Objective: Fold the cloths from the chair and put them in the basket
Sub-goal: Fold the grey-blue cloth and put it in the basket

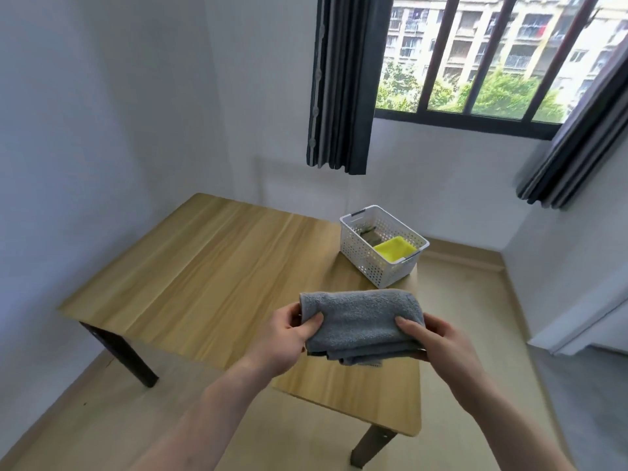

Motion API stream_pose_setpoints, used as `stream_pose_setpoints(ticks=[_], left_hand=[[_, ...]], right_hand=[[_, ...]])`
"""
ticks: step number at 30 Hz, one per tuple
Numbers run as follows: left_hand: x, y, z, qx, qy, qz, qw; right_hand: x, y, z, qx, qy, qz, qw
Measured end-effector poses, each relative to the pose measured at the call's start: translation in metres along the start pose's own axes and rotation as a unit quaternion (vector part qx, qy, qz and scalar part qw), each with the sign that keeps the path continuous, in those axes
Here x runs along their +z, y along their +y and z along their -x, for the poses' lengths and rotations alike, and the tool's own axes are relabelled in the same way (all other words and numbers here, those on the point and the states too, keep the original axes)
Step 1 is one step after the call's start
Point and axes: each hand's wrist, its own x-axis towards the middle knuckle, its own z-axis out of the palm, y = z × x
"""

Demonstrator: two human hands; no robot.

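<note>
Left hand [289,334] and right hand [438,341] each grasp an end of a folded grey cloth [362,322], held between them above the desk [210,266]. Beyond it, the white basket [360,256] contains a yellow cloth [394,249].

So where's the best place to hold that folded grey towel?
By its two short ends, one from each side. The grey towel is a wide, floppy bundle with loose layers underneath; left hand and right hand pinching both ends keep the fold together.
</note>
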Motion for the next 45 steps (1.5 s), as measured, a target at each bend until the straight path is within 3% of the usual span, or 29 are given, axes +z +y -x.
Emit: stream_pose_setpoints(ticks=[11, 23, 29, 39, 45], left_hand=[[0.05, 0.015, -0.093, -0.05, 0.097, -0.001, 0.994], [0.097, 0.024, -0.268, -0.073, 0.055, -0.025, 0.995], [0.13, 0.031, -0.381, -0.095, 0.103, -0.033, 0.99], [0.173, 0.023, -0.566, -0.196, 0.196, -0.026, 0.961], [0.191, -0.001, -0.617, -0.264, 0.188, -0.072, 0.943]], right_hand=[[-0.05, -0.018, -0.155, -0.008, -0.101, 0.008, 0.995], [-0.1, -0.02, -0.298, 0.038, -0.039, 0.088, 0.995], [-0.121, -0.019, -0.41, 0.05, -0.027, 0.123, 0.991], [-0.085, 0.008, -0.636, 0.057, -0.047, 0.188, 0.979], [-0.048, 0.05, -0.683, 0.108, -0.046, 0.194, 0.974]])
